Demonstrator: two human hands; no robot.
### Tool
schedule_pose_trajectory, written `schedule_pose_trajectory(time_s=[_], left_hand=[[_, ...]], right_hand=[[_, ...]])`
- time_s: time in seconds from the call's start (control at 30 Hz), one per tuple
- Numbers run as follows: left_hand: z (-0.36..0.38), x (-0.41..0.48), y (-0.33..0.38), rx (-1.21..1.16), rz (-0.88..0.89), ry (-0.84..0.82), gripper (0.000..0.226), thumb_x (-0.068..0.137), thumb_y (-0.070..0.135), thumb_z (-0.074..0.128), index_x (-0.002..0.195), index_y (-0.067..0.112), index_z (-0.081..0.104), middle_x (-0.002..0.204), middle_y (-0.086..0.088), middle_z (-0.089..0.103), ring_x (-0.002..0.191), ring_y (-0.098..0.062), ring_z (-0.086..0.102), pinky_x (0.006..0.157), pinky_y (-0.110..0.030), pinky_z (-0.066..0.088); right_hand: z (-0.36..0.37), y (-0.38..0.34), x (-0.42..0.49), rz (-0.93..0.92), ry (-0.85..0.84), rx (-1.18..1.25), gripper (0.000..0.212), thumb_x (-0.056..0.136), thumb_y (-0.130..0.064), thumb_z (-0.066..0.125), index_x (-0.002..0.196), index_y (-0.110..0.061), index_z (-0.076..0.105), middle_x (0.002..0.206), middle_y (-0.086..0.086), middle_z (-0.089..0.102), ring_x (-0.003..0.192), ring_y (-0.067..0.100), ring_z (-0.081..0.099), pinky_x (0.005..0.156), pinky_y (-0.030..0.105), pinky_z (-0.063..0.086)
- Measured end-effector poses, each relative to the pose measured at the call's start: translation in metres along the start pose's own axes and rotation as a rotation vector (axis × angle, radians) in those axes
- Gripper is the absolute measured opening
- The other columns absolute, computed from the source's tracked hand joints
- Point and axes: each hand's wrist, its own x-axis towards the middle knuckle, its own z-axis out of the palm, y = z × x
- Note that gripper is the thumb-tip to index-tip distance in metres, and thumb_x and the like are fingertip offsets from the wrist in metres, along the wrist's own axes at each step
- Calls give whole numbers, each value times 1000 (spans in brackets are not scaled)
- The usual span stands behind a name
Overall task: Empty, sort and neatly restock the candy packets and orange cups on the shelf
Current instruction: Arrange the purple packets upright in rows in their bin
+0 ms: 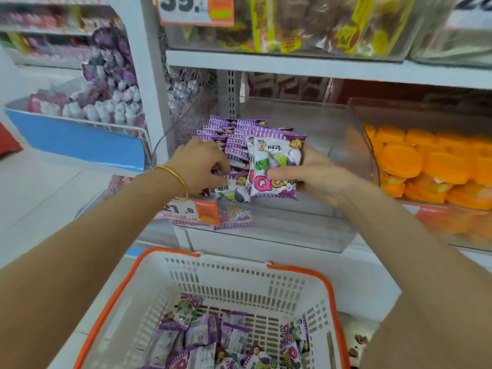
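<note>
Purple and white candy packets (234, 137) stand in rows inside a clear shelf bin (306, 121). My right hand (316, 177) grips a small stack of packets (274, 166) upright at the bin's front. My left hand (199, 166), with a gold bangle on the wrist, curls its fingers round packets at the front left of the rows. Orange cups (426, 166) fill the clear bin to the right. More candy packets (213, 342) lie loose in the white basket (138, 288) with an orange rim below the shelf.
An orange price tag (191, 209) hangs on the bin's front. Yellow snack bags (306, 22) sit on the shelf above. A blue-fronted wire rack (80, 134) with purple and pink packs stands to the left. The white shelf edge (292, 259) runs just above the basket.
</note>
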Motion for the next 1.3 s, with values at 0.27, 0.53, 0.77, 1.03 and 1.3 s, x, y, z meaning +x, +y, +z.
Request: schedule_pose_trajectory(time_s=[0.27, 0.53, 0.77, 1.03, 1.3], left_hand=[[-11, 15, 6, -171, -31, -49, 12, 79, 16, 73, 87, 7, 73, 80, -3, 57, 79, -18, 54, 73, -25, 42], [-9, 21, 2, -474, -104, 36, 14, 82, 1, 67, 95, 0, 71, 84, -3, 60, 57, 8, 53, 59, -2, 41], [-15, 21, -2, -579, -154, -52, 5, 83, 6, 68, 81, 11, 69, 70, 2, 61, 45, 4, 53, 49, -9, 48], [-16, 11, 2, -622, -129, 70, 14, 87, 11, 64, 98, 7, 72, 81, 2, 65, 65, 2, 57, 61, -3, 47], [-5, -16, 5, -470, -57, -102, 40, 100, 27, 39, 138, 21, 46, 144, 2, 43, 130, -11, 39, 96, -12, 22]], right_hand=[[10, 19, 12, -34, -65, -51, 40, 76, 9, 70, 98, -23, 60, 77, -15, 71, 72, -3, 67, 61, 13, 51], [18, 21, 11, 84, -187, -308, 30, 84, -23, 72, 113, -20, 63, 106, -6, 70, 96, 6, 66, 85, 22, 52], [24, 21, 10, 149, -156, -295, 33, 91, -28, 61, 117, -9, 53, 111, 6, 65, 100, 22, 65, 88, 41, 55], [33, -2, 4, 301, -253, -290, 21, 94, -33, 54, 93, -13, 61, 78, -9, 72, 76, 8, 69, 74, 25, 58], [45, 0, 6, 412, -150, -338, 37, 103, -29, 38, 122, -1, 51, 109, 29, 64, 90, 40, 63, 81, 48, 55]])
